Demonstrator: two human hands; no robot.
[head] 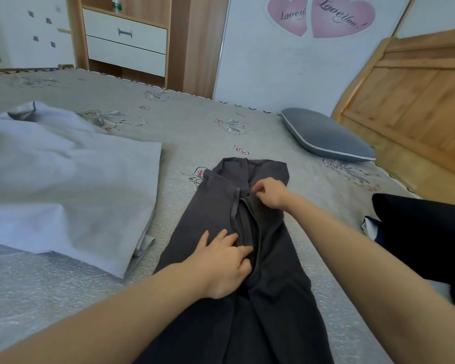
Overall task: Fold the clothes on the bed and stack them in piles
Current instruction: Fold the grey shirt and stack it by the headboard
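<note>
Head view: dark trousers lie lengthwise mid-bed, waist toward the far edge. The left hand presses them with spread fingers; the right hand pinches fabric by the drawstring. A grey garment lies left, a pillow at the far right corner.

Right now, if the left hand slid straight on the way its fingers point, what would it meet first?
The left hand lies flat on the dark trousers, fingers aimed up and right. Going on, it would likely cross the centre fold, then meet the right forearm reaching to the drawstring; depth is unclear.
</note>
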